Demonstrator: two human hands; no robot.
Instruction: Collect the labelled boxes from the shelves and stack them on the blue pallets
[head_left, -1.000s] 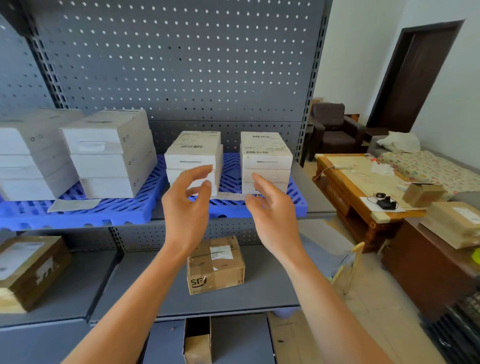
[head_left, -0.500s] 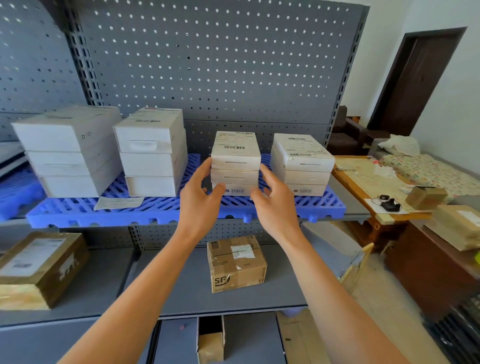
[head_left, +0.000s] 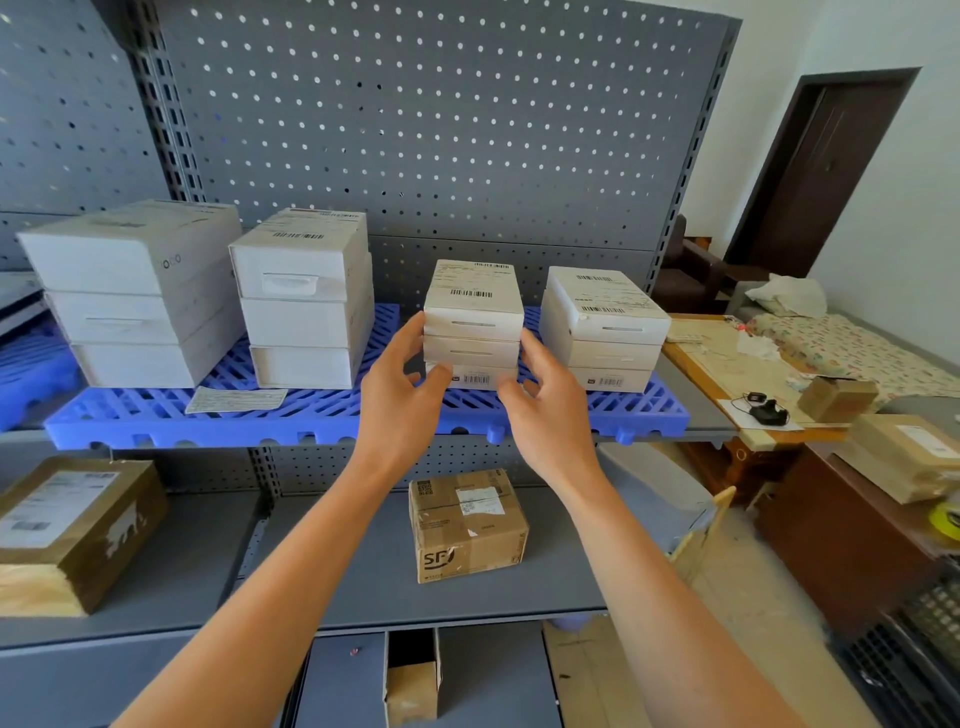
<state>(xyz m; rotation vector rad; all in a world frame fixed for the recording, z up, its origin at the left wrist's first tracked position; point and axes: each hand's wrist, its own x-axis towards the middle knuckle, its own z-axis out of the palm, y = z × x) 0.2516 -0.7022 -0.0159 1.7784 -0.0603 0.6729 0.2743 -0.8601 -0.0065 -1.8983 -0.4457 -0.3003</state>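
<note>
A stack of three small white labelled boxes (head_left: 472, 317) stands on the blue pallet (head_left: 311, 415) on the upper shelf. My left hand (head_left: 400, 395) grips its left side, fingers along the side and thumb on the front of the bottom box. My right hand (head_left: 545, 405) grips the right side the same way. A second small white stack (head_left: 605, 332) stands just to the right. Two taller white stacks (head_left: 306, 301) (head_left: 140, 296) stand to the left on the same pallet.
A paper slip (head_left: 236, 400) lies on the pallet's front. On the grey lower shelf (head_left: 363, 587) sit a brown SF carton (head_left: 467, 525) and a larger brown carton (head_left: 72, 530). A wooden table (head_left: 727, 374) with parcels (head_left: 904, 457) stands at right.
Both hands have reached forward from in front of the shelf to the small white stack and closed on its sides. The view has shifted so the shelf sits further right.
</note>
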